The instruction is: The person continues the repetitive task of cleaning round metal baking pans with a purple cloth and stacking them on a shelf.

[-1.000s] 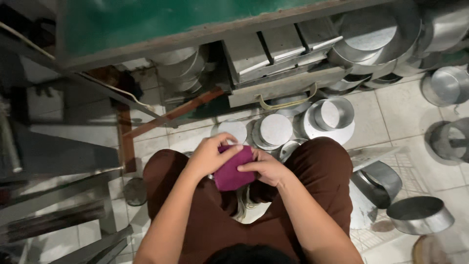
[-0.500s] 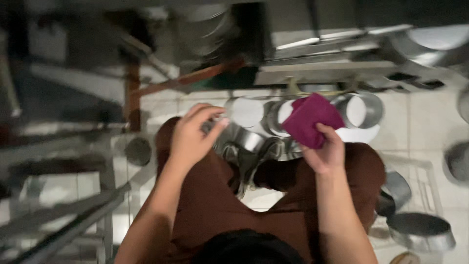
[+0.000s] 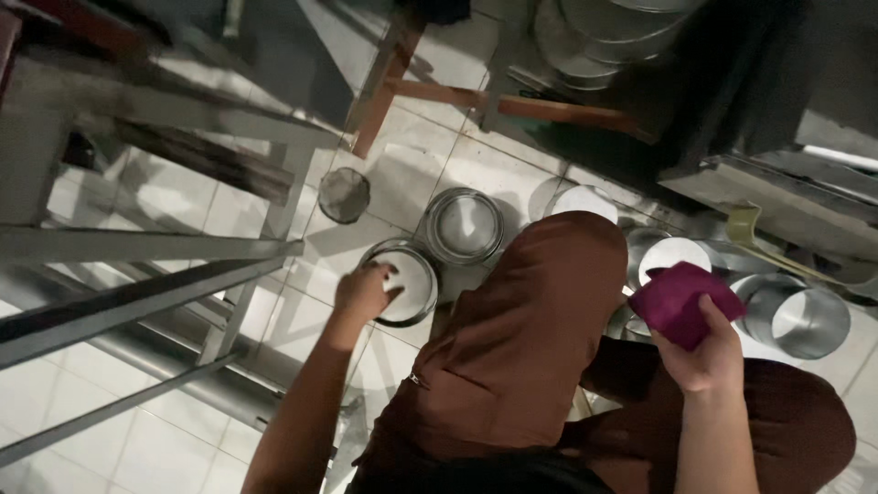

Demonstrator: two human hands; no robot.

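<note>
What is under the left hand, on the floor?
The left hand rests on the rim of a round metal tin standing on the white tiled floor. The hand covers part of the rim.

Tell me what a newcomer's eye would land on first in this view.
First the magenta cloth, bunched in the right hand at the right, above the knee. Next the left hand, reaching down to a round metal tin on the white tiled floor, with a second tin just beyond it. Brown trousers fill the middle.
</note>
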